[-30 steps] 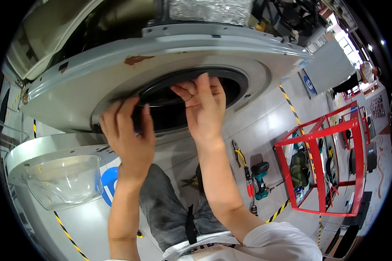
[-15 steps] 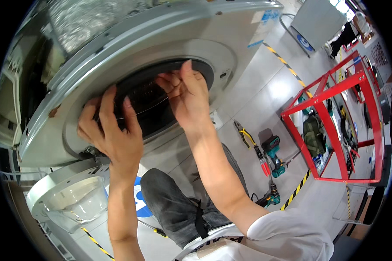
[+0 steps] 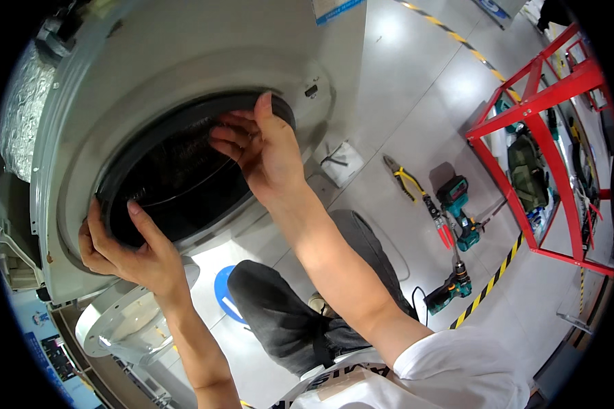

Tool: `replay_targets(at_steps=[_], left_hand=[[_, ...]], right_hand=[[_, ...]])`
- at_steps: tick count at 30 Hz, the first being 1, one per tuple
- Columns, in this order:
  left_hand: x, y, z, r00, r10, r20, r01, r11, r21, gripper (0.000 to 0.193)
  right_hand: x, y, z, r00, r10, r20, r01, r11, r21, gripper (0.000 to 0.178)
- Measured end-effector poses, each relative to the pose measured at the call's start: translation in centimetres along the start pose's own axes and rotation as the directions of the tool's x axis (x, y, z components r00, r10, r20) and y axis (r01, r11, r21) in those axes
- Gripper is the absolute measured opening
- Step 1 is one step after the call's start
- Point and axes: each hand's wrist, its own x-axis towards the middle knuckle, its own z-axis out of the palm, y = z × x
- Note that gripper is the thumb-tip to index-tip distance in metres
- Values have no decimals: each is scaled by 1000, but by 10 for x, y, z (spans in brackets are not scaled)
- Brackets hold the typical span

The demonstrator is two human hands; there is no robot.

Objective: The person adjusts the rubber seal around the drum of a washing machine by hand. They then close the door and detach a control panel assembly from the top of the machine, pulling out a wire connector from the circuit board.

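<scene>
A washing machine's grey front panel (image 3: 184,41) fills the upper left, with a dark rubber door gasket (image 3: 177,112) around its round opening. My left hand (image 3: 133,255) grips the gasket's lower left part, fingers at the outer edge and thumb inside the opening. At the upper right, my right hand (image 3: 269,160) has its thumb on the gasket's rim and its bent fingers inside. Through the opening the dark drum (image 3: 177,160) shows. Below my left hand the round door (image 3: 126,320) with its clear glass bowl hangs open.
On the floor to the right lie yellow-handled pliers (image 3: 404,178), a red-handled tool (image 3: 440,221) and two teal power drills (image 3: 462,221). A red metal frame cart (image 3: 546,150) holding tools stands beyond. Black-and-yellow tape (image 3: 491,279) runs along the floor. A white packet (image 3: 342,165) lies beside the machine.
The view has shifted, so the opening shows more fully. My left hand has moved down along the gasket's left end; my right hand stays at its upper right.
</scene>
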Motion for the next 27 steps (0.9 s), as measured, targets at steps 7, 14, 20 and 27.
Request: replay_targets(at_steps=[7,14,20,27], left_hand=[[-20,55,12,978,123,169,-84,971,-222,24],[-23,83,116,776,-93,624,528,638,-561,32],[-14,93,118,763,-65,643,505,681,-531,24],[1,91,101,827,-264,496,561,338,-755,19]], right_hand=[[-24,11,-46,977,-193,-89,117,841,-529,33],[-3,-25,-90,875,-467,131,216,133,-967,29],[4,-16,-89,808,-555,199,207,-48,-977,27],[3,-25,-88,876,-471,108,155,63,-986,32]])
